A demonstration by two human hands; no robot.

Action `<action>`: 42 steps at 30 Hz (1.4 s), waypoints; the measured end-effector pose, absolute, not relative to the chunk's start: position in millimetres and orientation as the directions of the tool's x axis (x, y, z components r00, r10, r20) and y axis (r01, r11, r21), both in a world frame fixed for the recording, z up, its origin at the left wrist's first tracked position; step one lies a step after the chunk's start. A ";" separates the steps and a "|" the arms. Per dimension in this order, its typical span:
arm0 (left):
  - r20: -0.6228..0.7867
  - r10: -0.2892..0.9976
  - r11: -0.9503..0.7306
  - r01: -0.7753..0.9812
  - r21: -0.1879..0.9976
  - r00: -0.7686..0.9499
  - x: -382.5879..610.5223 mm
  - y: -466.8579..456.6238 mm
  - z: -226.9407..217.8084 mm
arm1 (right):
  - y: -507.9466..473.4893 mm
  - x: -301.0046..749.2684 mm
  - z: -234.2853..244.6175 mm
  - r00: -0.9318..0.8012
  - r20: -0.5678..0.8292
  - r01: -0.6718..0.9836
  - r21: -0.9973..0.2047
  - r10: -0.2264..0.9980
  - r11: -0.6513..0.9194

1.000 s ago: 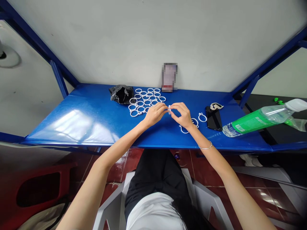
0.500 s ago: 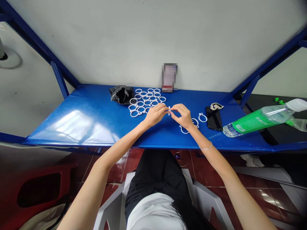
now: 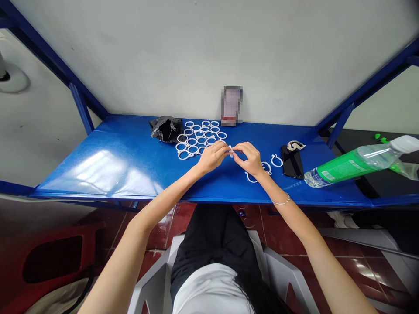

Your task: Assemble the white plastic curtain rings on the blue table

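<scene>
My left hand (image 3: 211, 157) and my right hand (image 3: 250, 158) meet above the blue table (image 3: 124, 161), fingertips pinched together on one small white plastic ring (image 3: 231, 151). Behind my left hand, several closed white rings (image 3: 198, 136) lie in neat rows. To the right of my right hand lie a few loose white rings (image 3: 276, 160), one partly hidden under my wrist. A thin bracelet circles my right wrist.
A crumpled black bag (image 3: 166, 128) sits left of the ring rows. A blurred upright card (image 3: 231, 106) leans on the wall. A black phone (image 3: 292, 162), a beige clip (image 3: 295, 145) and a tilted green-labelled bottle (image 3: 353, 163) are at the right.
Both hands stay pinched on the ring; the fingers have only shifted slightly around it.
</scene>
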State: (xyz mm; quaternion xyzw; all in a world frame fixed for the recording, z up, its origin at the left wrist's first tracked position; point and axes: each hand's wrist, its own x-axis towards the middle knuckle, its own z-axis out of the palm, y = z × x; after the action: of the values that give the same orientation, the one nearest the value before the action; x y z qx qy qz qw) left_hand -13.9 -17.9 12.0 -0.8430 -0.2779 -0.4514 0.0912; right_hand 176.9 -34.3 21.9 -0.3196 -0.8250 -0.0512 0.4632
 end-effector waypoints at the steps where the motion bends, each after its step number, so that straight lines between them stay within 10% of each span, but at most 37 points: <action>1: 0.814 0.381 -0.827 0.556 0.088 0.438 -13.8 -17.9 11.8 | -34.1 177.1 21.8 -0.369 0.797 0.570 -0.213 0.479 0.794; 19: 0.832 0.338 -0.836 0.546 0.051 0.440 -13.9 -18.6 12.8 | -33.4 178.5 23.9 -0.371 0.763 0.486 -0.326 0.529 0.811; 33: 0.586 0.654 -0.756 0.423 0.499 0.479 -17.0 -21.8 13.3 | -39.1 175.7 26.8 -0.203 0.780 0.445 -0.465 0.592 0.766; 42: 0.603 0.668 -0.744 0.417 0.522 0.437 -17.1 -23.8 22.0 | -38.7 178.2 29.4 -0.238 0.794 0.458 -0.416 0.559 0.786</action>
State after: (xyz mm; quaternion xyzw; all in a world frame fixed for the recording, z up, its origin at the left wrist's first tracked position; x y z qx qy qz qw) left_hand -17.1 -23.8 22.0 -0.8345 -0.3251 -0.4192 -0.1493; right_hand 178.2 -38.7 29.4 -0.3237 -0.7854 0.0484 0.5254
